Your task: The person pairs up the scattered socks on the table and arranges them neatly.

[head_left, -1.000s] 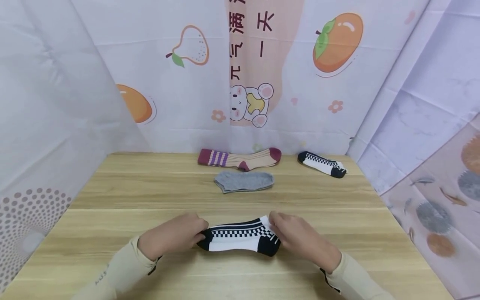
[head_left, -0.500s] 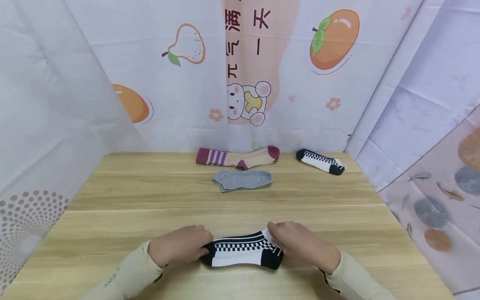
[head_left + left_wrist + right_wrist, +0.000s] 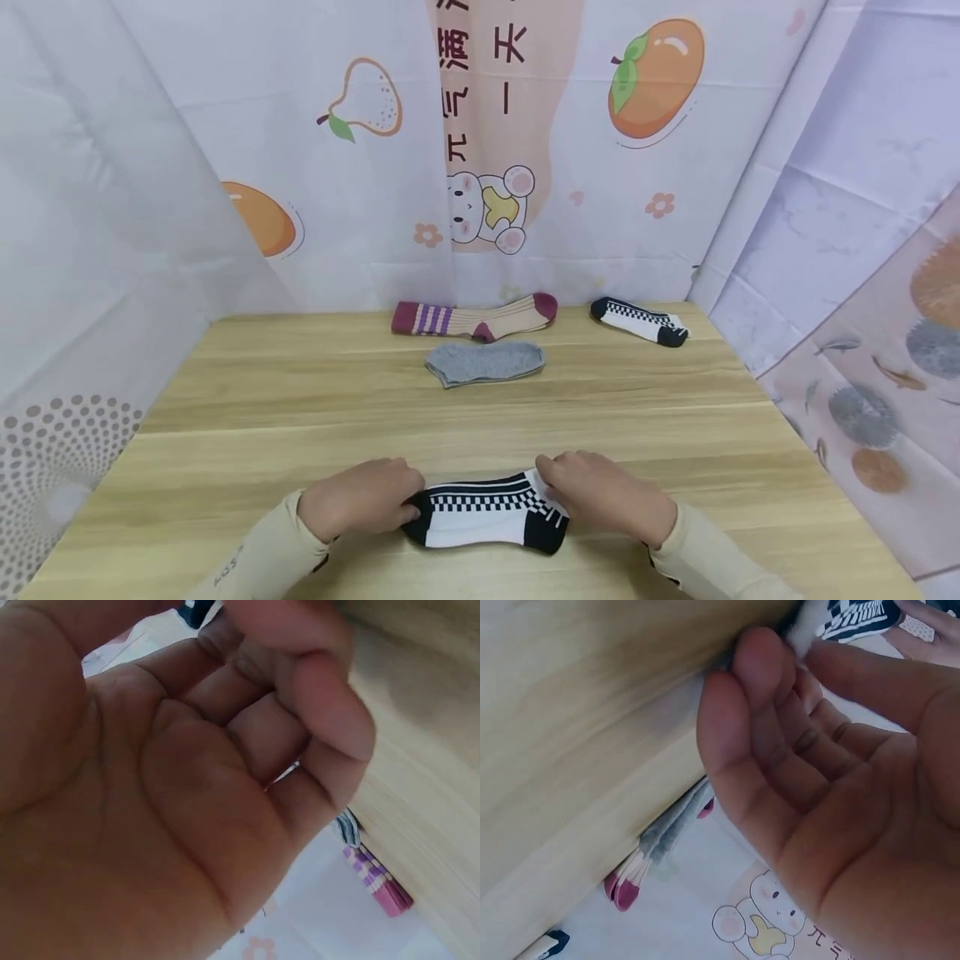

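Note:
A black and white checkered sock (image 3: 480, 512) is stretched level between both hands near the front of the table. My left hand (image 3: 365, 498) pinches its black toe end. At the cuff end my right hand (image 3: 604, 493) pinches the white opening; in the right wrist view a white edge of the sock (image 3: 805, 630) sits between thumb and fingers. The left wrist view shows the left hand's palm (image 3: 187, 780) with curled fingers, and its pinch is mostly hidden there.
Farther back on the wooden table (image 3: 300, 400) lie grey socks (image 3: 486, 363). Behind them are beige and maroon socks (image 3: 480, 318) with purple stripes. Another black and white checkered sock (image 3: 639, 322) rests at the back right. Printed curtains (image 3: 337, 275) border the table's back and sides.
Both hands have brought the checkered sock slightly lower in the head view, toward the table's front edge, keeping their grip. The other socks lie where they were; the head view has shifted a little.

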Available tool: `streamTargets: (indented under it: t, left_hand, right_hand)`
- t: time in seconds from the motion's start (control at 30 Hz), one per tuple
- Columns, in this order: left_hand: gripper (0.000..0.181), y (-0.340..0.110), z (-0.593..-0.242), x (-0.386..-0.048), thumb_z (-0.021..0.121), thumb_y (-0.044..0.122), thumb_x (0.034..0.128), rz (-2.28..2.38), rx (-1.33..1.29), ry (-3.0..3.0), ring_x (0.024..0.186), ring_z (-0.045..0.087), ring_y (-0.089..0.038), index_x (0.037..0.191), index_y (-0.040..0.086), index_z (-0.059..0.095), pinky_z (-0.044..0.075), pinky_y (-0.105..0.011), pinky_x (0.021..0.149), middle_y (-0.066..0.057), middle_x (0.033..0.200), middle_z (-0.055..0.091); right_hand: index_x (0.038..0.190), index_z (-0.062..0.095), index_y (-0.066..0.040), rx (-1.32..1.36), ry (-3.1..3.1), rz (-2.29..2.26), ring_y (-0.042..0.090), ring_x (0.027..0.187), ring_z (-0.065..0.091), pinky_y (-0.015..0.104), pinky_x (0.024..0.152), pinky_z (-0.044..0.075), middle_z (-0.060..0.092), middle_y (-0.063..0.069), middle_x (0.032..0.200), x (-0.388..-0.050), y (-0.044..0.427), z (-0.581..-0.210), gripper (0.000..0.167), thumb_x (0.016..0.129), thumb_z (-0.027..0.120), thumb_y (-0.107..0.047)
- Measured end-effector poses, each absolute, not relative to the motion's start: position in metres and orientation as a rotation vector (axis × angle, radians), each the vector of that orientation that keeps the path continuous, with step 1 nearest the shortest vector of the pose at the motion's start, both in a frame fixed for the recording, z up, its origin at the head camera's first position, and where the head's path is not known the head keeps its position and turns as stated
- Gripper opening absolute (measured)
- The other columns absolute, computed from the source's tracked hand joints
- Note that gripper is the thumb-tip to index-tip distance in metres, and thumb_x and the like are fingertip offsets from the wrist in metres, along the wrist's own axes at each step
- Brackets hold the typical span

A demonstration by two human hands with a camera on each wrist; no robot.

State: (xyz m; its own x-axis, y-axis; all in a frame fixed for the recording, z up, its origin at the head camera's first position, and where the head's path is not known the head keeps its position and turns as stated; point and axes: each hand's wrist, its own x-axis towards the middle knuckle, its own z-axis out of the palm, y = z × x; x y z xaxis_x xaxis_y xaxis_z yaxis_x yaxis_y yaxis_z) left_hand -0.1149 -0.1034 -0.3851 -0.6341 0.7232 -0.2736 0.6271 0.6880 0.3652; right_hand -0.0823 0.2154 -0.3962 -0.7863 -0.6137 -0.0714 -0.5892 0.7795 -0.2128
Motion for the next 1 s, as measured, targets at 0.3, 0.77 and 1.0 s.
streamTargets:
  t: [0.3,0.77,1.0]
  left_hand:
    - [0.02,-0.099,-0.383,-0.131,0.063,0.029,0.0977,0.491,0.997,2.435,0.053,0.041,-0.002,0.081,0.019,0.061,0.037,-0.022,0.05,0.012,0.061,0.047]
    - [0.015,-0.06,-0.372,-0.17,0.061,0.023,0.0996,0.46,1.264,2.585,0.062,0.049,-0.005,0.087,0.015,0.061,0.046,-0.025,0.062,0.01,0.071,0.053]
    - [0.013,-0.025,-0.36,-0.199,0.061,0.021,0.0997,0.444,1.403,2.582,0.06,0.047,-0.003,0.09,0.012,0.061,0.045,-0.022,0.058,0.008,0.071,0.054]
  right_hand:
    - [0.075,0.048,-0.019,-0.968,3.112,-0.421,0.001,0.052,0.038,0.021,0.049,0.038,0.041,-0.014,0.063,-0.098,0.245,-0.375,0.028,0.095,0.067,-0.025]
    - [0.097,0.059,-0.011,-0.795,3.16,-0.467,0.001,0.054,0.04,0.023,0.052,0.04,0.043,-0.013,0.063,-0.121,0.298,-0.376,0.014,0.096,0.066,-0.022]
    - [0.101,0.061,-0.007,-0.677,3.18,-0.514,0.004,0.058,0.043,0.026,0.055,0.042,0.047,-0.01,0.066,-0.136,0.325,-0.382,0.014,0.098,0.065,-0.021]
